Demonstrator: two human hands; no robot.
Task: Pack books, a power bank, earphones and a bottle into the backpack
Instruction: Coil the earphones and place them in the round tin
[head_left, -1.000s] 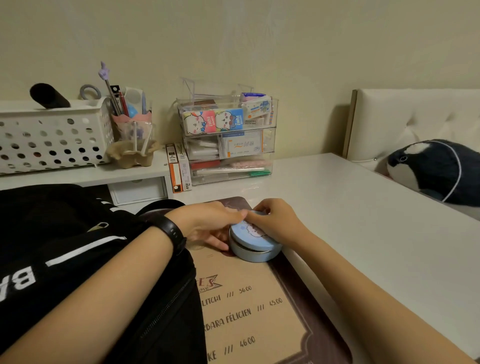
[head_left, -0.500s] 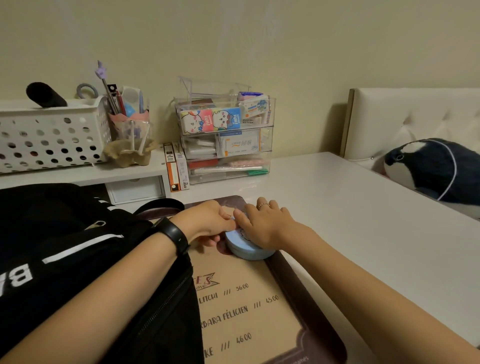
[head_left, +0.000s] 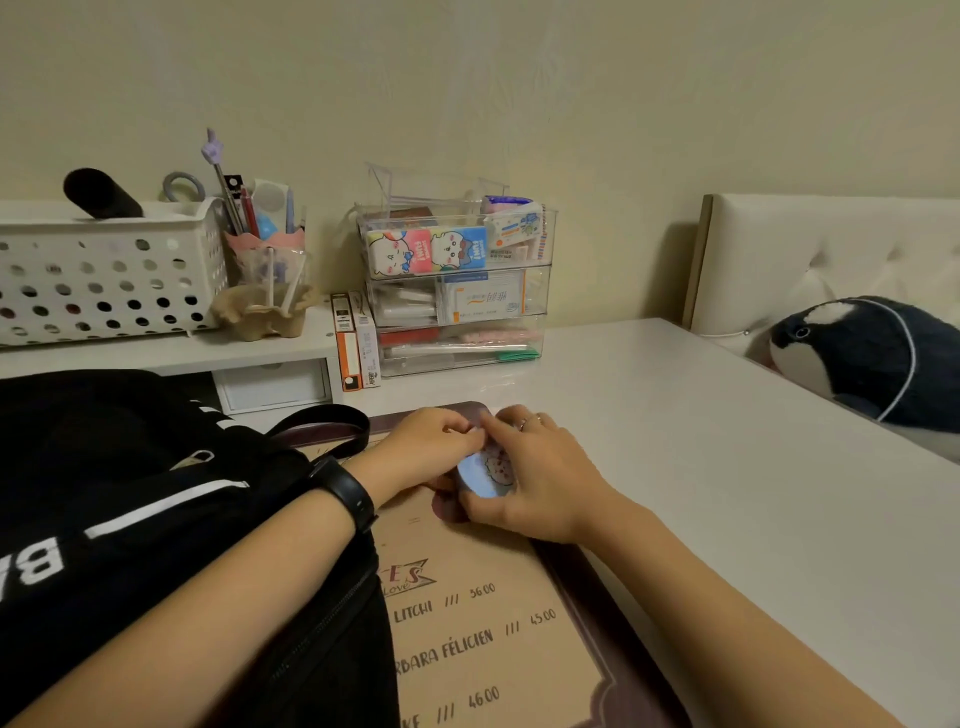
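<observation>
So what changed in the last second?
Right hand slid from the case's far rim over its top, covering most of the lid; the case looks tipped up toward the left. Left hand fingers moved up to its far edge. Both still hold it. Backpack and mat unchanged.

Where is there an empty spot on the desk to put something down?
The widest bare patch is the white desk right of the brown mat, between the clear drawers and the plush whale. The mat's near end is free too. Crowded: the black backpack fills the left, and the left hand and right hand hold the blue tin mid-mat.
</observation>
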